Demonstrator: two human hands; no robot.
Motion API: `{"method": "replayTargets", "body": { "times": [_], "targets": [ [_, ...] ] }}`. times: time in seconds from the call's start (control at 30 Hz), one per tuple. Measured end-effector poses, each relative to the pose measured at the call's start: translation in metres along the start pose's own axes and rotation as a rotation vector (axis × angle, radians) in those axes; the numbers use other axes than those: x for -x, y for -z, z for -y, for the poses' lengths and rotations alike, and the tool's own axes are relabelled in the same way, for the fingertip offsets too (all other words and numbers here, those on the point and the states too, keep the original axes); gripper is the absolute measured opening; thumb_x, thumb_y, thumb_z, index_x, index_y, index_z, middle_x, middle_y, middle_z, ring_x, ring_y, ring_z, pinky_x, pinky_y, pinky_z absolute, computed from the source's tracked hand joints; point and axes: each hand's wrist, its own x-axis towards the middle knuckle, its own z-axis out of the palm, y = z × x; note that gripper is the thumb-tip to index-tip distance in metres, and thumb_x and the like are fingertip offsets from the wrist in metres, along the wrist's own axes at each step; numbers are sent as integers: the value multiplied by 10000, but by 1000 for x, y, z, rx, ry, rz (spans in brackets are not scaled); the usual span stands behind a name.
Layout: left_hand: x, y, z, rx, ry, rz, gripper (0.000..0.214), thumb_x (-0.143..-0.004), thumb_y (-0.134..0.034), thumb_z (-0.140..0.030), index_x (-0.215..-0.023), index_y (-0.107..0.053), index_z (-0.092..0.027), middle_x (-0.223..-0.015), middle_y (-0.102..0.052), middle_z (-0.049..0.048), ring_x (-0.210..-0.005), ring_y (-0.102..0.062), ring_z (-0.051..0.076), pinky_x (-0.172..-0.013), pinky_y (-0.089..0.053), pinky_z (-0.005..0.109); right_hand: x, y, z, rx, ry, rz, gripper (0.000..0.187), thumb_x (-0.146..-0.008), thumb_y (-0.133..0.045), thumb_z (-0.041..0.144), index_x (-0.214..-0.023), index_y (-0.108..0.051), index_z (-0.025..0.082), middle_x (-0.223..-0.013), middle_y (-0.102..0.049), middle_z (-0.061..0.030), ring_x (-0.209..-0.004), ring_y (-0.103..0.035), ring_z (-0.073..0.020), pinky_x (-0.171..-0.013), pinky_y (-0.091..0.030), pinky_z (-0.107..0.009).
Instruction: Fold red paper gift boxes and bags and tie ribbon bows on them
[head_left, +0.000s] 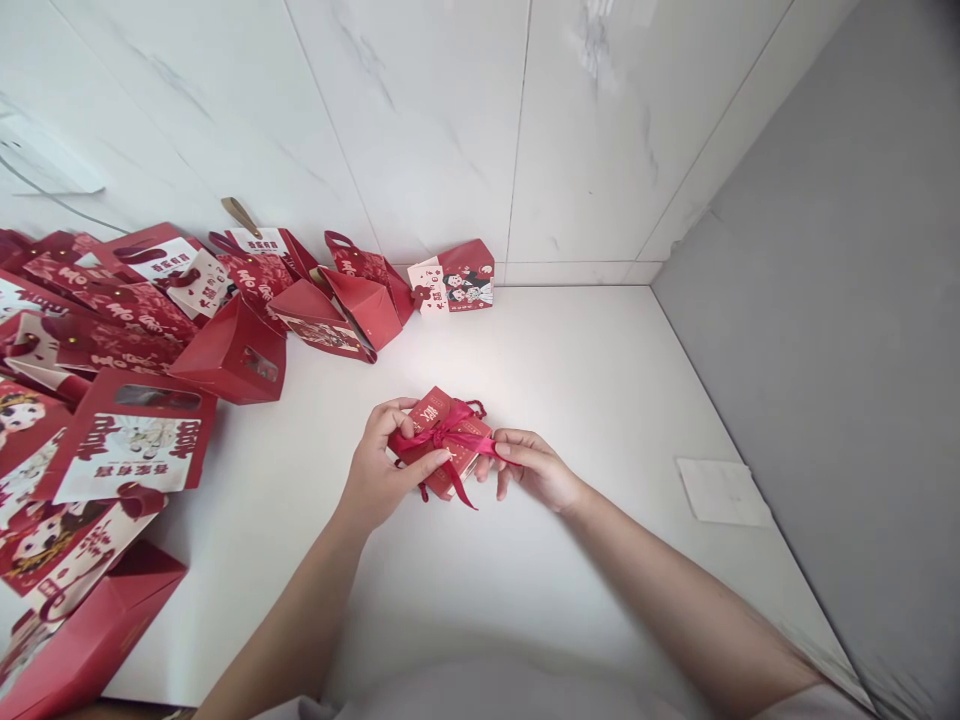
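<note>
facing inward, hands [380, 468] on ribboned box [442, 437]

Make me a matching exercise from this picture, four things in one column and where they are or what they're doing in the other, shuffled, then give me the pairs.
1. Left hand
2. Right hand
3. White rectangle
4. Red gift boxes

A. Near the table's right edge
B. Pinching a ribbon tail
C. Crowded at the left
D. Holding the small red box

Pairs: 1-D, 2-B, 3-A, 4-C
</note>
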Motion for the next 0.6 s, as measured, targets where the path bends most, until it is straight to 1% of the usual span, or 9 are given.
{"method": "replayTargets", "body": {
  "times": [0.07, 0.13, 0.23, 0.27, 0.33, 0.4, 0.5, 0.53, 0.6],
  "targets": [
    [-1, 2, 1, 4, 4, -5, 323, -741, -731, -368, -742, -456, -200, -1208, -525, 95, -1189, -516, 279, -879, -489, 389, 0, -1, 1, -3, 1, 16, 253, -861, -629, 384, -852, -653, 132, -872, -715, -97, -793, -665, -176, -494, -556, -218],
    [-2, 5, 2, -40, -10, -31, 304, -742, -731, -368, -703, -482, -197, -1180, -541, 89, -1224, -489, 285, -930, -463, 413, 0, -2, 2, 1, -1, 15, 259, -856, -636, 389, -843, -668, 133, -869, -716, -94, -788, -662, -175, -496, -559, -219],
    [-3, 12, 3, -80, -41, -38, 277, -735, -740, -372, -653, -543, -196, -1240, -538, 74, -1264, -457, 295, -1029, -391, 444, 1, -2, 3, 65, 5, 9, 333, -856, -623, 444, -794, -703, 127, -849, -713, -101, -801, -654, -188, -496, -563, -229],
    [-3, 14, 4, -58, -40, -15, 265, -746, -729, -381, -650, -566, -196, -1273, -528, 71, -1256, -465, 297, -1030, -391, 443, 1, -2, 2, 93, 13, 12, 352, -856, -620, 457, -779, -714, 127, -849, -713, -104, -804, -652, -190, -499, -565, -233],
    [-4, 16, 6, 15, -19, 29, 269, -793, -678, -413, -663, -592, -194, -1297, -516, 81, -1209, -503, 297, -973, -435, 430, 1, -1, 2, 136, 25, 29, 349, -848, -632, 460, -779, -728, 132, -859, -717, -99, -801, -649, -187, -513, -571, -239],
    [-6, 18, 9, 72, 5, 20, 298, -841, -612, -441, -681, -585, -191, -1252, -528, 96, -1186, -515, 294, -911, -467, 412, 1, -1, 2, 158, 29, 50, 316, -842, -647, 442, -803, -738, 141, -875, -721, -87, -789, -646, -174, -522, -571, -235],
    [-8, 19, 13, 86, 14, -32, 329, -872, -566, -443, -660, -546, -192, -1169, -552, 96, -1222, -486, 287, -920, -464, 396, 2, -1, 4, 180, 15, 88, 294, -854, -637, 426, -862, -748, 154, -916, -721, -79, -767, -637, -151, -535, -565, -225],
    [-8, 20, 14, 81, 11, -30, 329, -872, -568, -435, -651, -545, -192, -1173, -554, 93, -1236, -477, 287, -928, -463, 393, 2, -1, 5, 185, 10, 96, 288, -856, -635, 422, -878, -749, 158, -933, -721, -78, -759, -633, -145, -540, -564, -224],
    [-8, 21, 12, 75, 8, 17, 310, -862, -584, -419, -649, -571, -195, -1241, -543, 87, -1252, -469, 295, -910, -482, 386, 2, -2, 6, 187, 8, 107, 278, -854, -640, 414, -898, -751, 163, -942, -719, -74, -758, -629, -142, -548, -564, -225]
  ]
}}
